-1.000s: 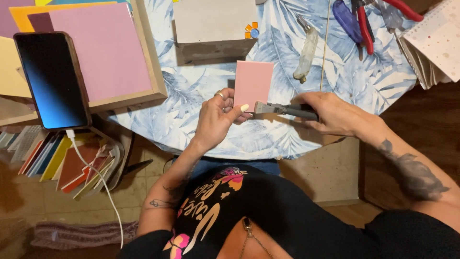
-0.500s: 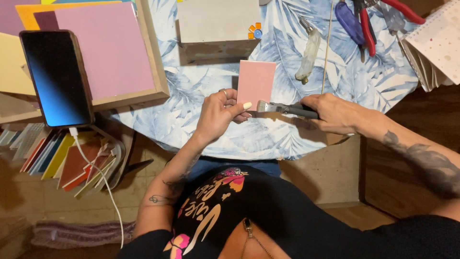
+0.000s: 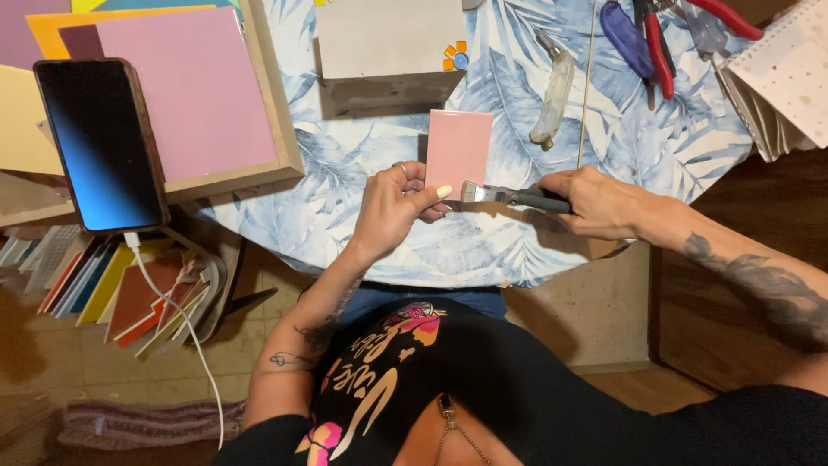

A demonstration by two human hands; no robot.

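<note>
Left hand (image 3: 392,211) pinching the near edge of a pink tile (image 3: 459,151), fingers closed on it, over the leaf-print surface (image 3: 345,173). Right hand (image 3: 595,203) gripping a scraper (image 3: 509,197), blade against the tile's corner. Farther off, red pliers (image 3: 660,47).

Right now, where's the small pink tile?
Head view, centre: the small pink tile is pinched in the left hand over the leaf-print tablecloth, just below the grey slab.
</note>
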